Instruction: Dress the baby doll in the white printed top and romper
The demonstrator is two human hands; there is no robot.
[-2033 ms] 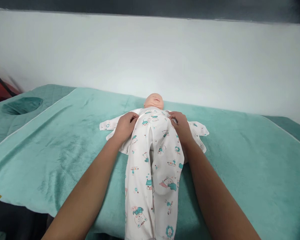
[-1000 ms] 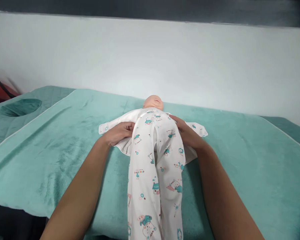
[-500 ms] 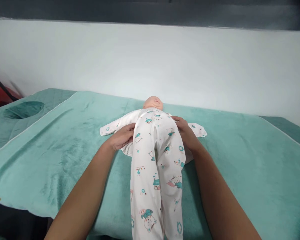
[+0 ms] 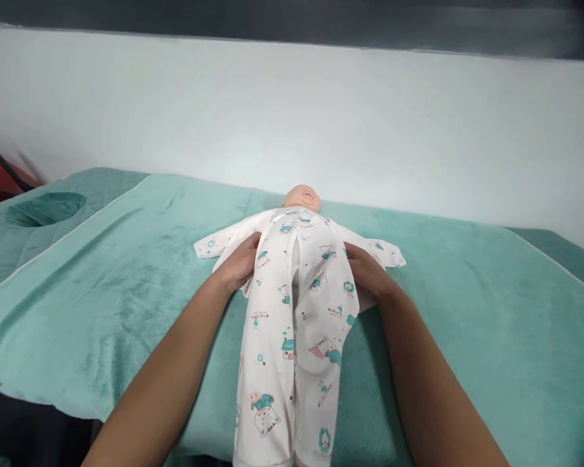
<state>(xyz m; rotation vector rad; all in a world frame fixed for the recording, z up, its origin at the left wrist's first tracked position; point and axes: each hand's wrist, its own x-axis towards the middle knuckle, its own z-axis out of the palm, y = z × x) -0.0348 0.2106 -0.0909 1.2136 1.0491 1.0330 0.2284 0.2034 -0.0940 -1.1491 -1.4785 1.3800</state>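
A baby doll (image 4: 302,196) lies on its back, its head towards the wall. It wears a white long-sleeved top (image 4: 226,239) and white baby trousers (image 4: 316,311) with printed animals, whose legs reach towards me. My left hand (image 4: 241,263) is closed at the left side of the trousers near the waist, its fingertips tucked behind the cloth. On the other side, my right hand (image 4: 367,269) grips the trousers at about the same height, most of its fingers hidden by the cloth. A strip of skin-coloured leg shows at the bottom of the right trouser leg.
The doll lies on a green plush cover (image 4: 126,292) over a padded bed with a round hole (image 4: 46,209) at the far left. A white wall (image 4: 292,117) stands behind. A red and black object (image 4: 0,181) is at the left edge.
The trouser legs have swung to the left and drawn up slightly. My right hand has slid down a little, its fingers now behind the cloth. My left hand has moved slightly up.
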